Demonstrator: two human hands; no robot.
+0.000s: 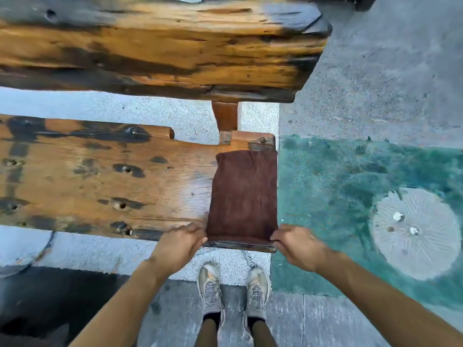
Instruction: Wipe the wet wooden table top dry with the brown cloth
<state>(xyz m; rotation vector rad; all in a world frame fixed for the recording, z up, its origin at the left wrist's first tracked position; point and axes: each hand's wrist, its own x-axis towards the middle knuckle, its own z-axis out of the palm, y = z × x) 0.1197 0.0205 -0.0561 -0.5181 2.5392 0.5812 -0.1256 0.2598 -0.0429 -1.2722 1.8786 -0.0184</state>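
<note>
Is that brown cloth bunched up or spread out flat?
Spread flat: the cloth lies as a smooth rectangle on the table top, left hand and right hand pinching its near corners.

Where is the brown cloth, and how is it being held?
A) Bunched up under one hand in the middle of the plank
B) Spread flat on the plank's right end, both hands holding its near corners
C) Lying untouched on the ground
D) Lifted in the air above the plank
B: the left hand and the right hand each pinch a near corner of the brown cloth, which lies flat on the right end of the wooden table top.
</note>
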